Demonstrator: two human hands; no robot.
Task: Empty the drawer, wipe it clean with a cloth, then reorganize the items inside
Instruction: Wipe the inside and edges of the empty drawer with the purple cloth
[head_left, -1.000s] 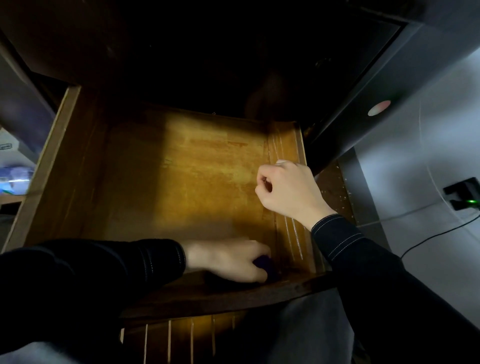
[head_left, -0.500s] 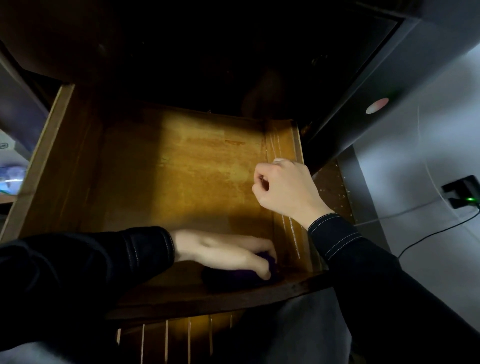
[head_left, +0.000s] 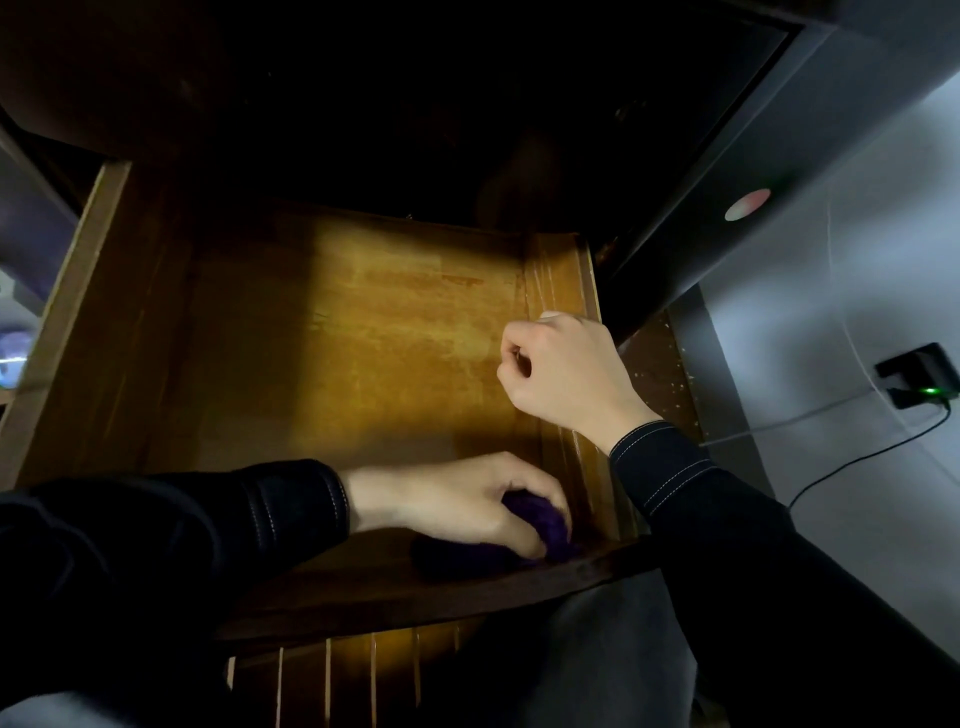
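Note:
The wooden drawer (head_left: 363, 338) is pulled out below a dark desk, and its bare floor holds no items. My left hand (head_left: 457, 499) reaches across to the near right corner and grips a dark purple cloth (head_left: 530, 525) pressed against the drawer floor beside the front wall. Part of the cloth lies in shadow under my fingers. My right hand (head_left: 566, 374) is curled over the top edge of the drawer's right side wall, fingers hooked inward over it.
The dark desk body (head_left: 467, 104) overhangs the drawer's back. A grey wall (head_left: 857, 312) stands to the right with a black plug with a green light (head_left: 919, 379) and trailing cables. The drawer's left rail (head_left: 67, 312) borders a cluttered, blurred area.
My left hand has bunched the cloth up in the near right corner, fingers curling more round it. My right hand has stayed on the side wall.

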